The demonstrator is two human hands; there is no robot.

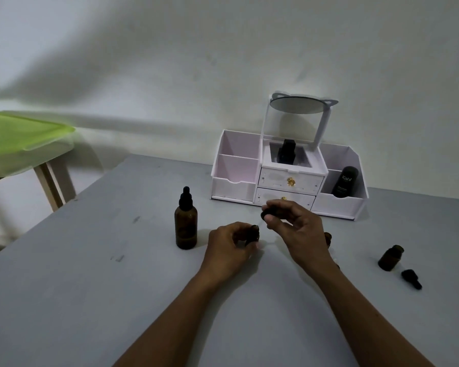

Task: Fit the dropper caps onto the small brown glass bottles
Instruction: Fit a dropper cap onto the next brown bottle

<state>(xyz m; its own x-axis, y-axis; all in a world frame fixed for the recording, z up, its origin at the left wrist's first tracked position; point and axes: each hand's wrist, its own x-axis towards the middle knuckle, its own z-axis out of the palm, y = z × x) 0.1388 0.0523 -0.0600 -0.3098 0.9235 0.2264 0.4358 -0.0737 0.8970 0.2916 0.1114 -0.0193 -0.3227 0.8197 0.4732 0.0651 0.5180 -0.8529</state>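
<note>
My left hand (229, 243) grips a small brown glass bottle (253, 234) standing on the grey table, its open neck showing above my fingers. My right hand (292, 223) holds a black dropper cap (266, 213) a little above and to the right of that neck. A second small brown bottle (328, 238) peeks out behind my right hand, mostly hidden. A third small open bottle (390, 257) stands at the right, with a loose black dropper cap (411, 278) lying beside it. A taller brown bottle (186, 223) with its dropper cap on stands to the left.
A white and pink desk organiser (289, 178) with a mirror and two drawers stands at the back against the wall, holding a black bottle (345, 181) and another dark bottle (286, 152). A green table (24, 139) stands off to the left.
</note>
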